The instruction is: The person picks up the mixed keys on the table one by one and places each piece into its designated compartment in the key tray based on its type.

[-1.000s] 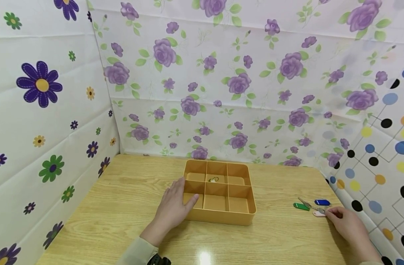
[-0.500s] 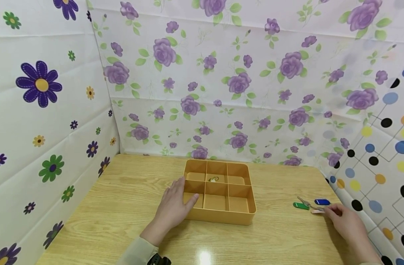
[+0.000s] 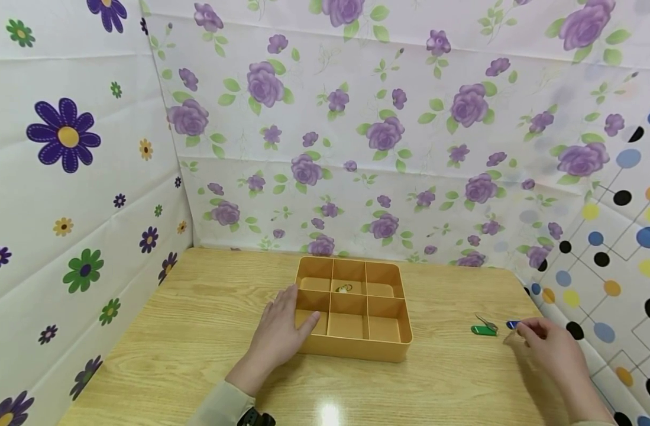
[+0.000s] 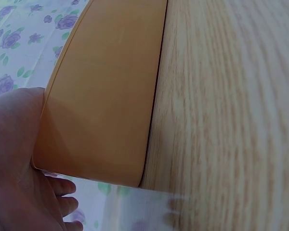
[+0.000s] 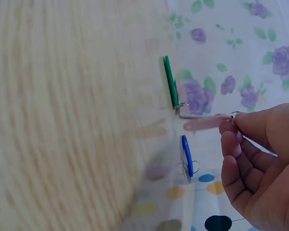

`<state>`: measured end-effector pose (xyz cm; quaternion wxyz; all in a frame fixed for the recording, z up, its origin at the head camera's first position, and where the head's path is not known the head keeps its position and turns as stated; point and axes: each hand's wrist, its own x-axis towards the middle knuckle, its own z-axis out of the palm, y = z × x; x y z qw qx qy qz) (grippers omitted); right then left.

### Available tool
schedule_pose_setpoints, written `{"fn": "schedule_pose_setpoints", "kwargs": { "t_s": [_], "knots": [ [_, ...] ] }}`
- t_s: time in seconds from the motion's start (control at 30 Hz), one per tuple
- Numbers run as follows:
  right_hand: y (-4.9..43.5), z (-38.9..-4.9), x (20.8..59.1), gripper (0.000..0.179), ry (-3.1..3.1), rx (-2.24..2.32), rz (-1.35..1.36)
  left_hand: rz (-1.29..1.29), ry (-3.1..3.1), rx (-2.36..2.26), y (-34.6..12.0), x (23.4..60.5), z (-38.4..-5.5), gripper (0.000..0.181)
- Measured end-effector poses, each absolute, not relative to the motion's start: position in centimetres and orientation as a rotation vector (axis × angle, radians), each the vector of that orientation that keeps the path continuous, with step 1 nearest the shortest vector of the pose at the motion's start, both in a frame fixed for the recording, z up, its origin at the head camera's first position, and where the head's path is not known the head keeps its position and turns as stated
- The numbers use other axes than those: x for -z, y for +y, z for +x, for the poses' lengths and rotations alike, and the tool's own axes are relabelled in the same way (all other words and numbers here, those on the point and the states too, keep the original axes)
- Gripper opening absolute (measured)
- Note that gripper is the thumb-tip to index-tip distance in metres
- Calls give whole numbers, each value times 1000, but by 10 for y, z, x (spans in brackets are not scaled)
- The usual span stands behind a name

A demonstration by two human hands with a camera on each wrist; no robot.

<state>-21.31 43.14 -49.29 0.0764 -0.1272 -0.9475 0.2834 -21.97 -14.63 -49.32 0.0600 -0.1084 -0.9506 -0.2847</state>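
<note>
Fingertips (image 5: 243, 121) of the right hand (image 3: 556, 349) pinch the upper end of a pink key tag (image 5: 204, 123); the other fingers curl loosely. The tag is blurred and appears clear of the table (image 3: 197, 355). Its long axis runs from the fingertips down toward the table, across the line of the flat-lying tags. A thin metal piece shows alongside it in the right wrist view; whether this is a key cannot be told.

Reference direction: the six-compartment box (image 3: 351, 348) lies to the left of the right hand, well apart from it. The right column of compartments is the part nearest the held tag. A green tag (image 3: 482, 331) lies between box and right hand. A blue tag (image 3: 512, 324) is partly covered by the right hand in the head view.

The left hand (image 3: 279, 331) rests relaxed against the left end of the box, thumb over the front-left compartment, and holds no tag. It is the hand nearer the box; the right hand is nearer all three tags. In judgement, the leftward offset from tag to box governs, with the hanging end being the part that must clear the rim.
</note>
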Motion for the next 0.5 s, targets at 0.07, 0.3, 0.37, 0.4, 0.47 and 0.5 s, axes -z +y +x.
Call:
{"fn": "schedule_pose_setpoints", "kwargs": {
  "t_s": [0.07, 0.3, 0.37, 0.4, 0.47, 0.5],
  "knots": [
    [429, -213, 491, 43, -2836, -844, -361, -329, -2878, 861, -146, 493, -220, 103],
    [417, -209, 483, 45, -2806, -826, -290, -329, -2878, 865, -146, 493, -220, 102],
    [414, -209, 482, 44, -2791, -816, -271, -331, -2878, 866, -146, 493, -220, 102],
    [412, -209, 481, 44, -2786, -814, -262, -331, -2879, 865, -147, 493, -220, 102],
    [409, -209, 479, 43, -2779, -820, -246, -331, -2878, 867, -146, 493, -220, 102],
    [407, -209, 479, 44, -2777, -829, -242, -331, -2878, 866, -146, 493, -220, 102]
  ]
}}
